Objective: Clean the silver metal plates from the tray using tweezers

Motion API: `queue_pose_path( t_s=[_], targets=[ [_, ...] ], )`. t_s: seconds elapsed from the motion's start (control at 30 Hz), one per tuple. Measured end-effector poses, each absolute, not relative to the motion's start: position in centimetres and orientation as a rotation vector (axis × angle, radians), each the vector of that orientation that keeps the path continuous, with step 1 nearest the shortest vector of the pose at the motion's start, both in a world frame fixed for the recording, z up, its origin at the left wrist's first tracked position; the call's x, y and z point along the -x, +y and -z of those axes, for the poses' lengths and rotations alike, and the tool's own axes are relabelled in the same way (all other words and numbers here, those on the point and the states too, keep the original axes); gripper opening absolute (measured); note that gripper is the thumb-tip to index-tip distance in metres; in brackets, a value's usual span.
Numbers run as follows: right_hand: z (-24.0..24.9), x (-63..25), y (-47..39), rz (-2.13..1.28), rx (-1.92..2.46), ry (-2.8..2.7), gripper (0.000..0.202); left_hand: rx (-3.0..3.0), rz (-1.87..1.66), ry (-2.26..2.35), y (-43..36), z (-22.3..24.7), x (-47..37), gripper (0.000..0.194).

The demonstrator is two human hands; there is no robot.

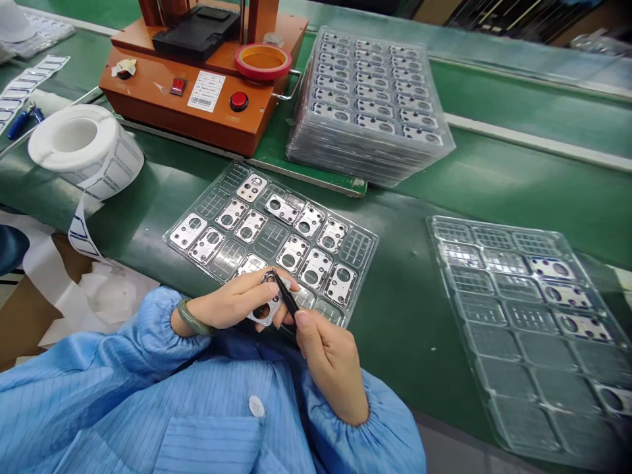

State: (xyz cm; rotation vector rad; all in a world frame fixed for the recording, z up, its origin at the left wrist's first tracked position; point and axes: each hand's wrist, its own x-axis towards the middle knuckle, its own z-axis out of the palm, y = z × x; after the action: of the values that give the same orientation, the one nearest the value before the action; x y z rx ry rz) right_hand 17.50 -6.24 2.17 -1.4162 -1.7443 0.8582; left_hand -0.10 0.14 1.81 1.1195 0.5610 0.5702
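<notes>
Fingers [257, 280] of my left hand [232, 303] pinch a silver metal plate [266, 309] with round holes, held just above the near tray [217, 197] | right hand [328, 359] fingers pressed around black tweezers [285, 295], tip touching the plate | I count about twelve plates in that tray, two trays laid flat, one stack of trays [370, 105].
</notes>
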Motion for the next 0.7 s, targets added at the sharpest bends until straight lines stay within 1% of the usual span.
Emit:
queue_pose_path(
  t_s=[0.2,0.43,0.57,0.7],
  targets=[
    [-2.57,-17.62,-6.25,-0.904,1.437,-1.729,0.044,-1.125,-0.525,0.588,0.26,-2.16,0.16,0.045],
    [-2.31,-18.05,-6.35,-0.964,1.457,-1.723,0.046,-1.074,-0.527,0.557,0.36,-1.8,0.15,0.038],
    [-2.56,-18.3,-6.22,-1.145,1.482,-1.691,0.046,-1.082,-0.504,0.586,0.38,-1.89,0.13,0.039],
    [-2.84,-18.36,-5.99,-1.383,1.49,-1.597,0.052,-1.078,-0.515,0.575,0.37,-2.01,0.08,0.039]
  ],
)
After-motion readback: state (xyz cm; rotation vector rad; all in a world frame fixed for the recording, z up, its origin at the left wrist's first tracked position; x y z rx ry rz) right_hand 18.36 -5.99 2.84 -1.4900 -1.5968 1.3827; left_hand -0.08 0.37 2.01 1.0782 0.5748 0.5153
